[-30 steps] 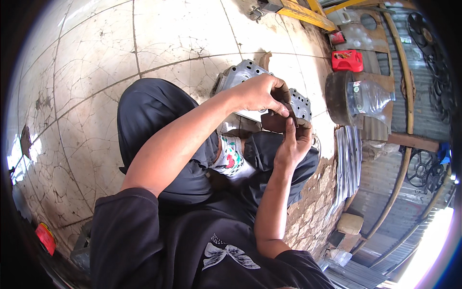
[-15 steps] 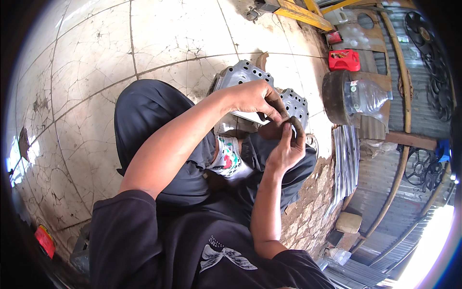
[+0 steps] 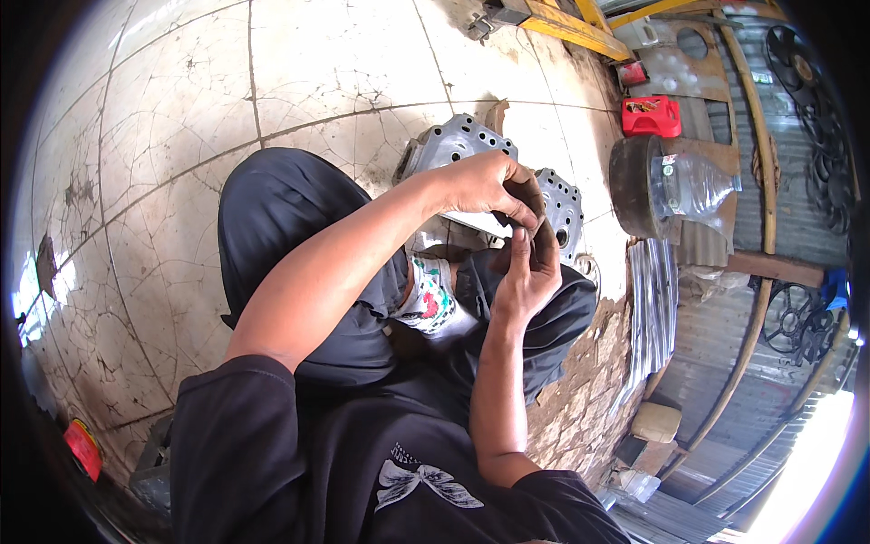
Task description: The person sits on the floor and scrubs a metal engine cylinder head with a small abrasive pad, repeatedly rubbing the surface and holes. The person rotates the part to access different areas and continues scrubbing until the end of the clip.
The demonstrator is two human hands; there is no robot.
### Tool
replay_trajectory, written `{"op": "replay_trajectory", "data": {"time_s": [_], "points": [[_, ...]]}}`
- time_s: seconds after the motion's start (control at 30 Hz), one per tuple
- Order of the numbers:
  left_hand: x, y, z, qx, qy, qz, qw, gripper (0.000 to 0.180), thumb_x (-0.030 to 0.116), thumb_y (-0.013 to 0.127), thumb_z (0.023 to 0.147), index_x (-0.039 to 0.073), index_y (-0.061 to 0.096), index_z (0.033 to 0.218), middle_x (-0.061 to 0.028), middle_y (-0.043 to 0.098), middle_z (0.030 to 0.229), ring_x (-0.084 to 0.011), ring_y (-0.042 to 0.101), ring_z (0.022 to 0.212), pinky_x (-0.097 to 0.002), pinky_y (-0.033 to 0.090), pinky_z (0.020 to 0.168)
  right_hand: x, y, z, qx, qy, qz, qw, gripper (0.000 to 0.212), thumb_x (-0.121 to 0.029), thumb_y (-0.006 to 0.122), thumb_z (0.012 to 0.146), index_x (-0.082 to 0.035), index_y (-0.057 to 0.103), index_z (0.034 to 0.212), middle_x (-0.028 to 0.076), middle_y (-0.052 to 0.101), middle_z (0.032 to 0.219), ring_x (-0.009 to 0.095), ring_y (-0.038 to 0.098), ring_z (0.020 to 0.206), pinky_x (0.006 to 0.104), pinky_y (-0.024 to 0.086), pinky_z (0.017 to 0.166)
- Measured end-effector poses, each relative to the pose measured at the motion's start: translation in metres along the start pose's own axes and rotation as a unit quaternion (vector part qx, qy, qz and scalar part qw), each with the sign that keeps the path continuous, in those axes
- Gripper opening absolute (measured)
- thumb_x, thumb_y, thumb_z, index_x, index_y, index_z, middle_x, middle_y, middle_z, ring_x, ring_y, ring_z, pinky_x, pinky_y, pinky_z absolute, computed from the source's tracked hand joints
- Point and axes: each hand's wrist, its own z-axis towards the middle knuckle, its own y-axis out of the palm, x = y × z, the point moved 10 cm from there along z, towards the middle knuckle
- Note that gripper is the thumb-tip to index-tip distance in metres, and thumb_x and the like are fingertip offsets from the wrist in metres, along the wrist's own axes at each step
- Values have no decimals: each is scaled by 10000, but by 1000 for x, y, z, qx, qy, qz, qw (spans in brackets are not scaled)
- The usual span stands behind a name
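Both my hands meet in front of my crossed legs, over a grey metal casting. My left hand (image 3: 485, 189) reaches across from the left with its fingers curled down and its thumb pressed in. My right hand (image 3: 527, 283) comes up from below, thumb raised and fingers bent. Between the fingertips they pinch a small, thin brown piece that looks like a folded sheet; the fingers cover most of it. Behind my hands lies the flat grey metal casting (image 3: 458, 138) with several round bolt holes. Its right part (image 3: 564, 201) shows past my left fingers.
Cracked pale tiles (image 3: 181, 163) cover the floor. On the right stand a red jerrycan (image 3: 651, 116), a dark round drum (image 3: 633, 186) and a clear plastic bottle (image 3: 693, 185). Corrugated metal sheets (image 3: 651, 313) lie nearby. A yellow metal frame (image 3: 575, 32) stands at the far edge.
My right hand has shifted slightly left and down, its thumb now close under my left thumb. The brown piece is turned and more covered. My left hand stays nearly in place.
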Motion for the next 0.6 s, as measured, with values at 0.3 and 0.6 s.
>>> {"op": "replay_trajectory", "data": {"time_s": [0.3,0.6], "points": [[1,-12,3,67,54,106,991,196,134,893,816,39,797,958,-69,799,908,-135,724,823,-320,557,786,-10,3,7,-16,-38,-89,995,313,-90,733,1007,70,716,1276,151,796,1123,163,746,1017,306,579,901],[-8,-20,1,111,1,177,978,167,151,873,846,35,783,925,-93,791,908,-171,732,877,-341,549,830,-6,8,13,-33,-7,-270,962,286,-248,723,1022,13,780,1123,161,796,860,215,784,793,363,574,732]]}}
